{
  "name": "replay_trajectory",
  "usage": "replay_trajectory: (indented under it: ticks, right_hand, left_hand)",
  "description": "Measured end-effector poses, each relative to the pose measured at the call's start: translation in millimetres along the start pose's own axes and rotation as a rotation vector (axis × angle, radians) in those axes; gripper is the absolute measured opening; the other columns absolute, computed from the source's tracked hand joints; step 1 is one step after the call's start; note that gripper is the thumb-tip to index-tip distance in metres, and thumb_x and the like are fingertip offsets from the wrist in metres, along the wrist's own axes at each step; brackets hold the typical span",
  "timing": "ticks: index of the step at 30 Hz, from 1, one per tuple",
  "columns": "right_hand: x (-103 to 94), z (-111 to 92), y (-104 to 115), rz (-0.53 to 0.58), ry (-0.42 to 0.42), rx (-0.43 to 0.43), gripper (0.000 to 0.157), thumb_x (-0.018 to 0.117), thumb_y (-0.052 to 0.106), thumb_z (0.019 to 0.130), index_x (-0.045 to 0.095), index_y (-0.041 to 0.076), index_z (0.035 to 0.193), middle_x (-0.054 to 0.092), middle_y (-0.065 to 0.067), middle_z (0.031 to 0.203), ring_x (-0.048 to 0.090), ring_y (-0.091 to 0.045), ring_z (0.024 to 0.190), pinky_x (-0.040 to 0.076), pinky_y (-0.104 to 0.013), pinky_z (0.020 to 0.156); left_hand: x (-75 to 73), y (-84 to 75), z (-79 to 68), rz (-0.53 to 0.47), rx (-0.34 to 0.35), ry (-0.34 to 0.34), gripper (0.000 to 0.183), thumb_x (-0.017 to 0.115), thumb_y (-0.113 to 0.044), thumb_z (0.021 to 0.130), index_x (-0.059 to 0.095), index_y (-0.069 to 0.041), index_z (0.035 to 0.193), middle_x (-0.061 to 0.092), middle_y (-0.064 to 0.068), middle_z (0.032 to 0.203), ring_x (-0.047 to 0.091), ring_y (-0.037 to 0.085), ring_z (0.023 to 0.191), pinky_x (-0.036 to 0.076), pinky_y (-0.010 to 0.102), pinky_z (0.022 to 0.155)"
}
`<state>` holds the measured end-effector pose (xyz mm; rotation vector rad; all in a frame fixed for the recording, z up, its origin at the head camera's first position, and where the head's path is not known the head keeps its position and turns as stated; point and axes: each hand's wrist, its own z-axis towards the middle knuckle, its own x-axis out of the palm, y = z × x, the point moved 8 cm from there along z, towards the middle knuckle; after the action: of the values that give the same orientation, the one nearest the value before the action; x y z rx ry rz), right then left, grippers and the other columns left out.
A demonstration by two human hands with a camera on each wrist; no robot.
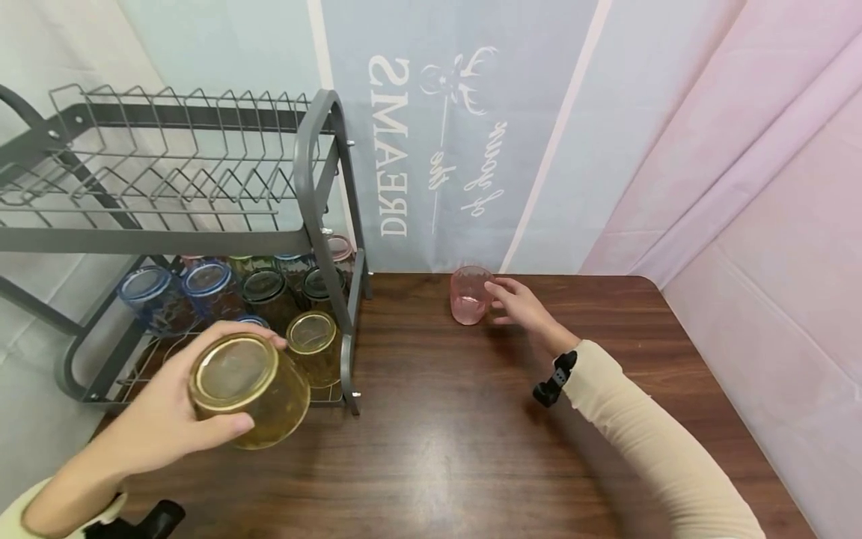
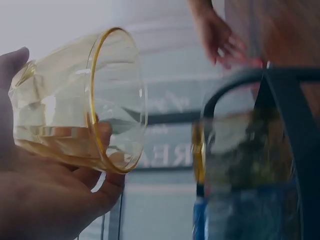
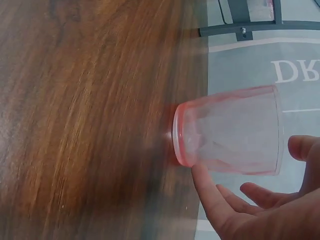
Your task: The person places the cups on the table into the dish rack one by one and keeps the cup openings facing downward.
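My left hand (image 1: 161,408) grips an amber drinking glass (image 1: 286,404) in the air before the rack. The glass is upside down, its base facing up; in the left wrist view its wide rim (image 2: 93,100) points away from the palm. At the back of the table a pink glass (image 1: 470,296) stands upright. Close beside it is my right hand (image 1: 521,305), fingers spread loosely and not wrapped round it. In the right wrist view an index fingertip (image 3: 200,172) is near the pink glass's base; whether it touches I cannot tell.
A grey two-tier wire rack (image 1: 316,172) stands at the left. On its lower shelf several glasses sit upside down, including blue glasses (image 1: 209,288), a dark one (image 1: 266,292) and another amber glass (image 1: 313,344). A printed curtain (image 1: 431,150) hangs behind the wooden table (image 1: 438,419).
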<state>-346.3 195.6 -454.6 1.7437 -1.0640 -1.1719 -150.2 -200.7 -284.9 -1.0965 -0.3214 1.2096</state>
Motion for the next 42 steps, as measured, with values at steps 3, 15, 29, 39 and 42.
replay_trajectory:
  ticks: [3,15,29,39,42]
  right_hand:
    - [3.3,-0.4,-0.2,-0.008,0.017,0.0,0.061,0.047,0.035,0.109,0.03,0.004,0.158,0.037,-0.025,0.155,0.045,-0.041,0.137,0.052,-0.052,0.1]
    - [9.9,0.8,-2.4,0.01,0.02,0.012,0.058,0.044,0.029,0.109,0.027,0.005,0.16,0.04,-0.028,0.152,0.05,-0.043,0.131,0.057,-0.049,0.092]
    - [10.9,1.0,-4.3,0.026,0.018,0.01,0.059,0.046,0.03,0.109,0.028,0.004,0.158,0.04,-0.028,0.152,0.052,-0.045,0.129,0.057,-0.051,0.092]
    - [11.3,1.4,-5.3,0.027,0.019,0.009,0.057,0.045,0.031,0.109,0.03,0.003,0.156,0.042,-0.028,0.149,0.053,-0.044,0.128,0.058,-0.049,0.09]
    - [11.9,1.2,-4.1,0.043,0.016,0.011,0.057,0.045,0.029,0.109,0.03,0.002,0.156,0.04,-0.028,0.151,0.051,-0.045,0.129,0.058,-0.05,0.09]
  left_hand:
    - [-14.1,2.5,-6.1,0.114,-0.089,-0.012,0.078,0.078,0.021,0.066,0.048,0.009,0.137,0.059,0.019,0.132,0.061,0.016,0.118,0.047,0.017,0.098]
    - [-81.8,26.7,-36.0,0.282,-0.254,-0.117,0.078,0.067,0.026,0.078,0.043,0.003,0.147,0.06,0.003,0.138,0.057,0.005,0.121,0.046,0.01,0.091]
    - [-136.3,69.4,-58.4,0.571,-0.51,-0.253,0.071,0.075,0.0,0.09,0.041,-0.021,0.148,0.049,-0.03,0.11,0.051,-0.016,0.09,0.046,0.009,0.062]
    - [-154.0,78.6,-68.0,0.534,-0.535,-0.325,0.069,0.072,0.001,0.092,0.04,-0.02,0.149,0.048,-0.031,0.109,0.05,-0.018,0.091,0.042,0.003,0.068]
    - [-155.6,84.4,-69.4,0.578,-0.579,-0.307,0.074,0.074,-0.006,0.092,0.033,-0.003,0.154,0.048,-0.024,0.11,0.049,-0.018,0.088,0.043,0.005,0.064]
